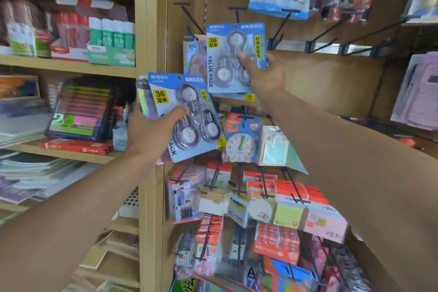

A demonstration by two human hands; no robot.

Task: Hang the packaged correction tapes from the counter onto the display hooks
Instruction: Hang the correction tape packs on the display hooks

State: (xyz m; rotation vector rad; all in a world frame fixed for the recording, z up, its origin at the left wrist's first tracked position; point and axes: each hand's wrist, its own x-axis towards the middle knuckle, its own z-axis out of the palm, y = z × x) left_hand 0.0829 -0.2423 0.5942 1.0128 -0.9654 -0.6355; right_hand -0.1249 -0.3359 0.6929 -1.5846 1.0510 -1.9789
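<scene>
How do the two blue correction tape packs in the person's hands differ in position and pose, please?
The right hand holds the upper pack high and upright near the hook. The left hand holds the lower pack tilted, fronting other packs. Both look like identical blue three-tape packs.

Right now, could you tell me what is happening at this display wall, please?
A person is stocking blue correction-tape packs. The right hand holds one pack up against the board, its hang hole just below a black hook; whether it is on the hook yet is unclear. The left hand grips a small stack of packs, waiting lower down beside the shelf post.
</scene>
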